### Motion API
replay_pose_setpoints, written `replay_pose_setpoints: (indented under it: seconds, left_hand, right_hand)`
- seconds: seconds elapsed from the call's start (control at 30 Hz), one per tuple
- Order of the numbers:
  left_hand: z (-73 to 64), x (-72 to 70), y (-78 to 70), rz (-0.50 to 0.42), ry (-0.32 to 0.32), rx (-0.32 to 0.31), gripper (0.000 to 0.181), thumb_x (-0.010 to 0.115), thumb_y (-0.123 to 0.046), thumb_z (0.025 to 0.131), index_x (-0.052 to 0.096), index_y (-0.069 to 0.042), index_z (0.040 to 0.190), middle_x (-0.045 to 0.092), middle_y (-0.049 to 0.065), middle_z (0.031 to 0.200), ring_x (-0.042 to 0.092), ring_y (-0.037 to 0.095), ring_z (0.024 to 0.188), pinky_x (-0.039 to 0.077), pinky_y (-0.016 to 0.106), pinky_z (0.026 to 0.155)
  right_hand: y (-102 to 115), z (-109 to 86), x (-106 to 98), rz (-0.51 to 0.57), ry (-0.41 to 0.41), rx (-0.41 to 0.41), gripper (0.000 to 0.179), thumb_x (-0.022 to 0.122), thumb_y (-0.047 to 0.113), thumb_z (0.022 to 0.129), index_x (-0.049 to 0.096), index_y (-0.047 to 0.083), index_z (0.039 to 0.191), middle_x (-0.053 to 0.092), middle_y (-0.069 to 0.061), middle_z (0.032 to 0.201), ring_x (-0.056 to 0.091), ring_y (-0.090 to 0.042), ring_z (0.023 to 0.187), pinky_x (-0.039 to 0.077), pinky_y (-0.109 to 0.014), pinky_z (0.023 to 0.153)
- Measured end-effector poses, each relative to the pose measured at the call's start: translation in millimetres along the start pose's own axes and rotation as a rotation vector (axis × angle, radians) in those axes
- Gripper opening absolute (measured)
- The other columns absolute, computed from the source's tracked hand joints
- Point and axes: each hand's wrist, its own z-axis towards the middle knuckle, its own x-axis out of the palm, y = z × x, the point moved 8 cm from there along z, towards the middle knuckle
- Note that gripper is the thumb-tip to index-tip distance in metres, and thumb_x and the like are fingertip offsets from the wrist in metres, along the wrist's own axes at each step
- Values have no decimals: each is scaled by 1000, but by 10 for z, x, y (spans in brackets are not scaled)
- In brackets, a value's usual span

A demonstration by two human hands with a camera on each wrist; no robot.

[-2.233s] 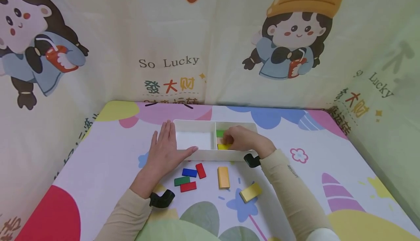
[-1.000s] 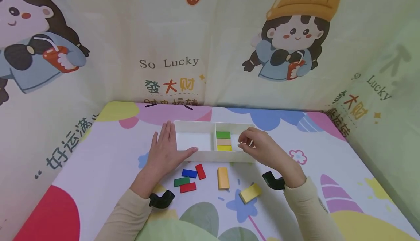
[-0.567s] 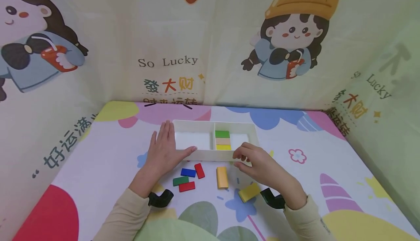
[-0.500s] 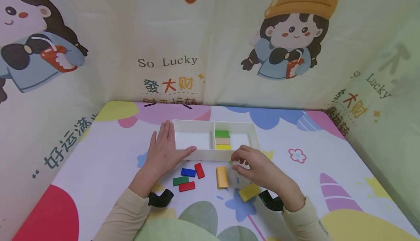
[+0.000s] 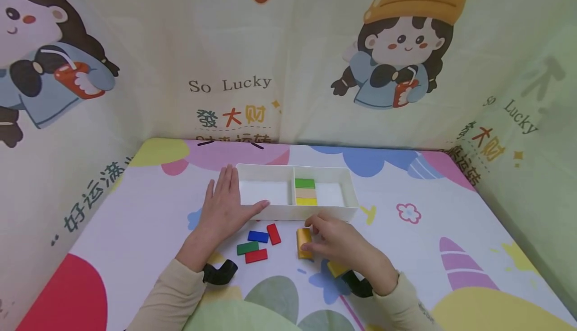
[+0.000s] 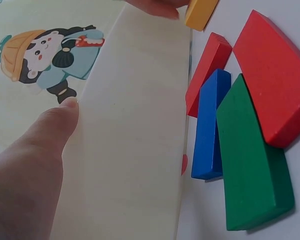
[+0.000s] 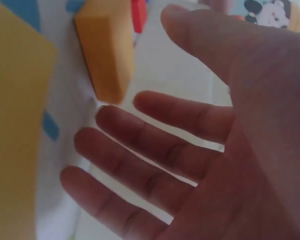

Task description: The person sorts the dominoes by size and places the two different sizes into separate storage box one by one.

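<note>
My left hand [image 5: 223, 208] lies with straight fingers along the left end of a white two-part box [image 5: 279, 213]; its thumb rests on the front rim. Over an orange block [image 5: 302, 236] in front of the box hovers my right hand [image 5: 340, 241], thumb and fingers spread to either side. In the right wrist view the fingers are extended and the orange block [image 7: 107, 50] stands beyond their tips, with no grip on it. Green [image 5: 305, 183], beige [image 5: 305, 193] and yellow [image 5: 306, 201] blocks lie side by side in the right compartment, against the divider.
Left of the orange block lie small loose blocks: red [image 5: 273, 234], blue [image 5: 258, 236], green [image 5: 247, 248] and another red one [image 5: 256, 256], some touching. A larger yellow block [image 5: 337, 269] sits partly hidden under my right wrist. A patterned cloth wall [image 5: 306, 120] closes off the back.
My right hand has come out of the right compartment and moved down and left to the orange block. The three blocks in the box stay put, as does my left hand.
</note>
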Motion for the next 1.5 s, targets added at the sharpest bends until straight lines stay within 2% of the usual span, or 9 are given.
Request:
replay_pose_setpoints:
  seconds: [0.07, 0.27, 0.63, 0.83, 1.0, 1.13, 1.3, 1.5]
  left_hand:
    - [-1, -5, -4, -1, -2, -1, 120, 59, -74, 80, 7, 0, 158, 6, 18, 167, 4, 37, 155, 7, 64, 122]
    - [-11, -21, -12, -5, -13, 4, 118, 61, -72, 80, 8, 0, 158, 7, 19, 167, 5, 38, 154, 8, 64, 121]
    - [-23, -6, 17, -5, -7, -4, 119, 61, -72, 80, 7, 0, 158, 6, 19, 167, 5, 38, 154, 8, 64, 121]
    - [-28, -6, 9, -16, -7, 4, 119, 61, -72, 80, 9, 1, 158, 7, 20, 166, 6, 39, 154, 8, 65, 121]
    - [-19, -17, 4, -9, -13, 4, 119, 61, -72, 80, 9, 1, 158, 8, 20, 166, 6, 38, 154, 8, 65, 121]
    - [-22, -7, 3, -3, -9, 1, 119, 60, -73, 80, 9, 1, 158, 7, 19, 167, 6, 38, 154, 8, 64, 121]
    - [-28, -2, 6, -1, -3, -1, 119, 60, -73, 80, 9, 1, 158, 7, 20, 166, 5, 39, 154, 8, 64, 122]
    - [-25, -7, 10, 6, -7, 5, 119, 59, -73, 80, 8, 1, 158, 6, 20, 167, 5, 38, 155, 7, 64, 122]
  right_hand:
    - [11, 7, 40, -24, 12, 18, 50, 78, 46, 81, 64, 16, 117, 59, 4, 98, 52, -9, 83, 53, -25, 73]
    - [91, 3, 93, -158, -30, -20, 58, 77, 56, 78, 63, 17, 119, 53, 6, 90, 48, -8, 78, 46, -21, 65]
    - [197, -28, 101, -250, -111, -95, 54, 79, 53, 78, 64, 15, 114, 51, 5, 88, 46, -8, 75, 45, -20, 62]
    - [191, -35, 94, -224, -74, -61, 43, 79, 35, 82, 64, 14, 117, 56, 4, 94, 49, -9, 81, 49, -20, 66]
    - [172, -47, 52, -192, -73, -61, 44, 81, 20, 80, 62, 14, 120, 59, 2, 102, 52, -11, 86, 55, -23, 72]
    - [126, -60, 34, -169, -90, -57, 45, 82, 15, 79, 62, 13, 120, 60, 1, 104, 53, -11, 88, 57, -27, 77]
    - [70, -52, 25, -126, -105, -23, 35, 80, 15, 82, 65, 10, 113, 60, 2, 101, 52, -10, 86, 57, -27, 79]
    - [75, -45, -27, -112, -152, -68, 23, 80, 12, 82, 69, 9, 102, 60, 2, 95, 52, -10, 83, 56, -27, 78]
